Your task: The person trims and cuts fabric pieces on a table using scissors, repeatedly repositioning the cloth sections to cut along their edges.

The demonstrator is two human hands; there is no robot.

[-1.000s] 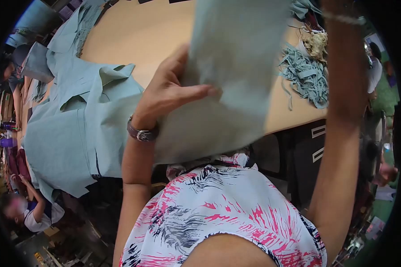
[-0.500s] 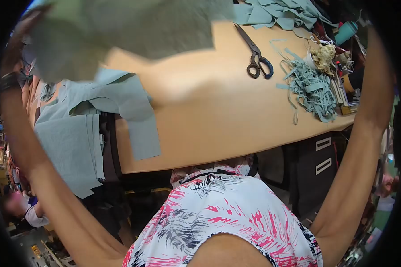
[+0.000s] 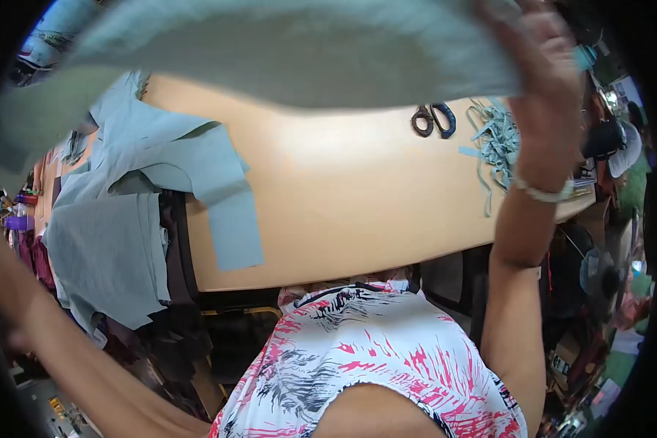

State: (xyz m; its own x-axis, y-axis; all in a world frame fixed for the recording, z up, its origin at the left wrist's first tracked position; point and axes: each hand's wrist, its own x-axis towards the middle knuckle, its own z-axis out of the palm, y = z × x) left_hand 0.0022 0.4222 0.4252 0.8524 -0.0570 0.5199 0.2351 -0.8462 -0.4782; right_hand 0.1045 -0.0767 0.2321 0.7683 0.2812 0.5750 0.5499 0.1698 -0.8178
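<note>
A large grey-green cloth piece (image 3: pixel 299 58) is held up across the top of the view, blurred by motion. My right hand (image 3: pixel 544 80), with a beaded bracelet at the wrist, grips its right end, fingers closed on the edge. My left forearm reaches up along the left edge; the hand itself is out of sight, near where the cloth's left end hangs. Below the raised cloth, more cut cloth pieces (image 3: pixel 186 164) lie on the table's left side, with a folded stack (image 3: pixel 109 255) hanging over the edge.
On the wooden table (image 3: pixel 343 197) lie scissors (image 3: pixel 432 120), only their handles showing under the raised cloth. A heap of cloth strips (image 3: pixel 498 139) lies to the right, partly behind my right hand. A dark bag-like item (image 3: pixel 604 139) is farther right.
The raised cloth has swept across the top and now spans more to the right, covering the scissors' blades. My right hand has come inward onto it; my left arm has moved outward and lower.
</note>
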